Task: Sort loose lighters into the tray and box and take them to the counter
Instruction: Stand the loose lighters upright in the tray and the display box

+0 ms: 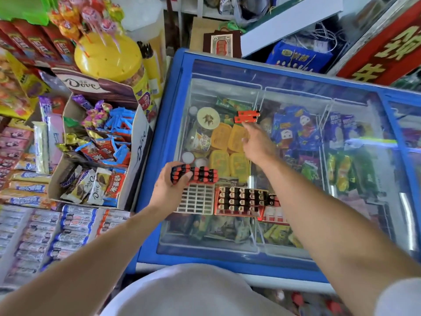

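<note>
Scene: blue-framed chest freezer [159, 142] with a glass lid, packed with ice cream and frozen packs underneath. To its left, an open Dove carton [136, 137] full of wrapped sweets, a yellow lollipop tub [109, 55] behind it, and stacked candy bars along the left edge. None of it blocks the hands.

On the glass, near edge: white grid tray [198, 199], cells in view empty. Touching its right side, a red box [241, 201] with lighters standing upright, black tops up, rows mostly full. A red-and-white carton [273, 213] sits just right of the box.

Farther back on the glass: small cluster of loose lighters [247, 116], orange-red bodies, black caps. They lie flat, long axes running left-right, caps to the right.

Left hand [168, 185] is clamped on a bundle of lighters [198, 174], fingers wrapped over the top, held just above the tray's far edge. Bundle long axis runs left-right, lighters side by side across it.

Right hand [257, 142] is extended forward, arm nearly straight, fingers apart, index tip just short of the loose cluster. Cannot tell if it's touching.
</note>
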`<state>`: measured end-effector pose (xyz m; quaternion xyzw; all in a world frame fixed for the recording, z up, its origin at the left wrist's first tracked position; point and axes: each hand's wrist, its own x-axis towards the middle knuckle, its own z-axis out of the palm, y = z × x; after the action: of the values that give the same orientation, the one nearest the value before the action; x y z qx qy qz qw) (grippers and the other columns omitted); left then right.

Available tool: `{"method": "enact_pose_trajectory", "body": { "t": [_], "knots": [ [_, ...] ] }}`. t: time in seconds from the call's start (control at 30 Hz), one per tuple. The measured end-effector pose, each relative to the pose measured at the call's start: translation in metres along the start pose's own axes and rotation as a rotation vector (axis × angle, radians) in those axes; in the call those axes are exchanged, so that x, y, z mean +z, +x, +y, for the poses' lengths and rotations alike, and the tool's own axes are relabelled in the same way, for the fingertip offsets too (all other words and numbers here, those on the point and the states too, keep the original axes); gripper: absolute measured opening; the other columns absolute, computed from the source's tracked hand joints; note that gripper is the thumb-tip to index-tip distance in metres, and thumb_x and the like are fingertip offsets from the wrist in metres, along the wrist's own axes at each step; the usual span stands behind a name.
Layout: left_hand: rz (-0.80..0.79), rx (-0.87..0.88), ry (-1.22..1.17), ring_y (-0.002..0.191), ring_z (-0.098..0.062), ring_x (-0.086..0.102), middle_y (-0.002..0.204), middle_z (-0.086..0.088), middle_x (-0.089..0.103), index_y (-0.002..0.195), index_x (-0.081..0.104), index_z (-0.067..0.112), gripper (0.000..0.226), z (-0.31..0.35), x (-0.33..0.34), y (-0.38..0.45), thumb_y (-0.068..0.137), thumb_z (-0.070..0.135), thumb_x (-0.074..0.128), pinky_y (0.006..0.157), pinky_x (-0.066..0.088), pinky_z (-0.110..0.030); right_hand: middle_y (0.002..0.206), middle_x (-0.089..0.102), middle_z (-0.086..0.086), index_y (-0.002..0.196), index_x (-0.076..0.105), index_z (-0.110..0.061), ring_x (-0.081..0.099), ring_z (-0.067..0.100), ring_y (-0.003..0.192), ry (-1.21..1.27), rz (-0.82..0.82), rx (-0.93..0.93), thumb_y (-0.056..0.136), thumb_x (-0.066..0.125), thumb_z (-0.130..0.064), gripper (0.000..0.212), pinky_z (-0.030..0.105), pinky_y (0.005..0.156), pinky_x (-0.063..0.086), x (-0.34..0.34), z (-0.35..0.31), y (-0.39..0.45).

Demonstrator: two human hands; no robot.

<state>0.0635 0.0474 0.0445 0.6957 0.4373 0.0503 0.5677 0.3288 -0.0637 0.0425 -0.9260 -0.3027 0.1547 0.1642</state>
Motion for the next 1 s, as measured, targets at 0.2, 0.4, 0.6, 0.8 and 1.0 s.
{"method": "enact_pose_trajectory", "body": {
  "t": [0.2,0.4,0.6,0.8,1.0],
  "knots": [
    [-0.080,-0.011,0.091,0.090,-0.014,0.061,0.112,0.002,0.065,0.123,0.044,0.041,0.023,-0.001,-0.003,0.005,0.102,0.046,0.053,0.066,0.044,-0.029,0.165,0.020,-0.001,0.156,0.029,-0.026,0.020,0.026,0.150,-0.248,-0.104,-0.078,0.099,0.053,-0.014,0.063,0.046,0.120,0.025,0.008,0.019,0.065],
    [-0.134,-0.007,0.099,0.105,-0.014,0.060,0.117,-0.002,0.064,0.125,0.042,0.035,0.021,-0.006,-0.004,0.007,0.105,0.040,0.048,0.080,0.043,-0.022,0.154,0.042,0.004,0.147,0.049,-0.023,0.036,0.032,0.140,-0.213,0.060,-0.138,0.102,0.052,-0.023,0.045,0.052,0.114,0.032,0.025,0.027,0.053],
    [-0.160,-0.020,0.129,0.109,-0.014,0.058,0.122,0.003,0.062,0.126,0.041,0.043,0.024,-0.009,-0.008,0.010,0.103,0.049,0.048,0.089,0.045,-0.036,0.119,0.061,0.003,0.123,0.065,-0.022,0.056,0.027,0.113,-0.141,0.060,-0.013,0.093,0.067,-0.031,0.031,0.047,0.099,0.046,0.028,0.027,0.024],
    [-0.098,0.237,0.355,0.129,-0.008,0.040,0.134,0.016,0.044,0.137,0.049,0.030,0.061,0.004,-0.016,0.003,0.085,0.043,0.079,0.106,0.032,-0.027,0.093,0.069,0.003,0.096,0.067,-0.012,0.064,0.018,0.076,0.009,-0.268,0.230,0.090,0.069,-0.044,0.032,0.031,0.068,0.048,0.004,0.029,0.008],
    [-0.145,0.465,0.611,0.119,-0.024,0.056,0.127,0.001,0.065,0.134,0.062,0.024,0.051,0.024,-0.001,0.009,0.086,0.020,0.078,0.112,0.035,-0.042,0.109,0.071,-0.009,0.109,0.073,-0.028,0.066,0.010,0.086,0.330,-0.041,0.099,0.090,0.069,-0.045,0.025,0.022,0.069,0.047,-0.044,0.014,-0.064]
  ]
}}
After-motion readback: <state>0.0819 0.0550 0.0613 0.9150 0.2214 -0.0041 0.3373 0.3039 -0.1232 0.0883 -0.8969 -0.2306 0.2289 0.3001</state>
